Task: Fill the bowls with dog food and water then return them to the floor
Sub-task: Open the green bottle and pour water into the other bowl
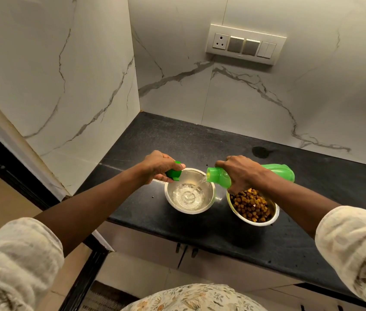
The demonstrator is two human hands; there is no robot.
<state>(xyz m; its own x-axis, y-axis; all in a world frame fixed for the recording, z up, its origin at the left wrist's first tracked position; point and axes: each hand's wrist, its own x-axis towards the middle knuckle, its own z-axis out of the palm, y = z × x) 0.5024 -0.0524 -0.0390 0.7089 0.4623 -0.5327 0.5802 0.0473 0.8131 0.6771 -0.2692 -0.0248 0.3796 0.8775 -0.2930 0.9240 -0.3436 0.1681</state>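
While the right hand (pixel 242 171) tips the green bottle (pixel 278 172) over the water bowl (pixel 190 191) near the counter's (pixel 200 140) front edge, left hand (pixel 158 166) fingers pinch its cap (pixel 174 173) clear.

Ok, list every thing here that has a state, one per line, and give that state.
Green bottle: uncapped, tipped on its side, pouring water.
Bottle cap: off the bottle, held.
Left bowl: on the counter, partly filled with water.
Right bowl: on the counter, filled with dog food.
Left hand: shut on the cap.
Right hand: shut on the bottle.
Cabinet doors: closed.
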